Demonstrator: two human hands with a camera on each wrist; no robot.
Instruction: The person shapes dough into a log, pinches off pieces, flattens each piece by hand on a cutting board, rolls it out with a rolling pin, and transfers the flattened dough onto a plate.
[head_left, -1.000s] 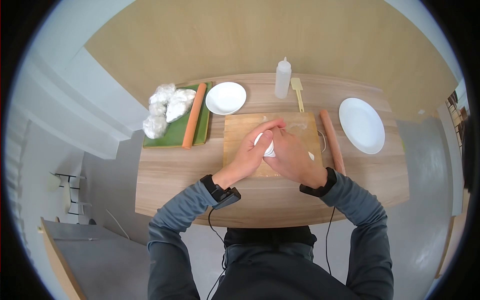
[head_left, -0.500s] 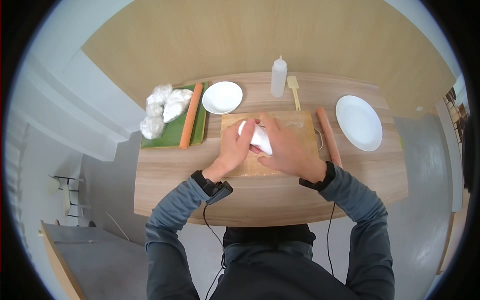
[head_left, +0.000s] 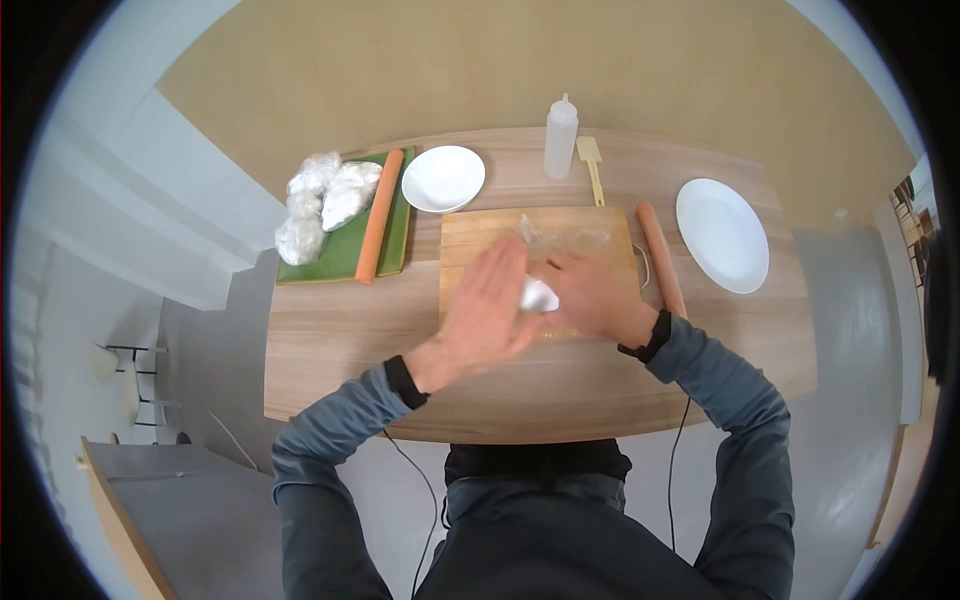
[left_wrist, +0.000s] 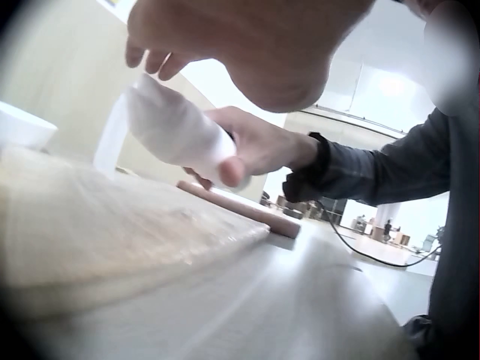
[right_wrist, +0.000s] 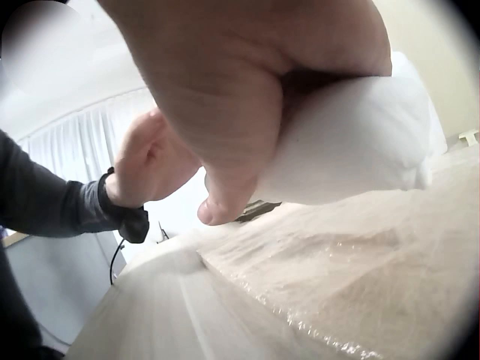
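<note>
A smooth white lump, like dough (head_left: 540, 295), is held above the wooden board (head_left: 462, 235). My right hand (head_left: 600, 295) grips it; in the right wrist view the thumb and palm wrap around the white lump (right_wrist: 345, 146). My left hand (head_left: 485, 315) is flat beside it, fingers straight and a little blurred in the head view. From the left wrist, the lump (left_wrist: 176, 127) looks long and rounded, with the left palm over it. Clear film (left_wrist: 112, 217) covers the board. Both hands hide part of the lump in the head view.
Back left, a green tray (head_left: 335, 262) bears film-wrapped white lumps (head_left: 350, 195) and an orange roller (head_left: 380, 215). Behind the board stand a white bowl (head_left: 443, 180), a squeeze bottle (head_left: 561, 140) and a spatula (head_left: 590, 165). Another roller (head_left: 661, 258) and an oval plate (head_left: 722, 235) lie right.
The hands first cupped the white lump together, then parted and turned it. Now the left hand's fingers have straightened beside it, while the right hand keeps hold.
</note>
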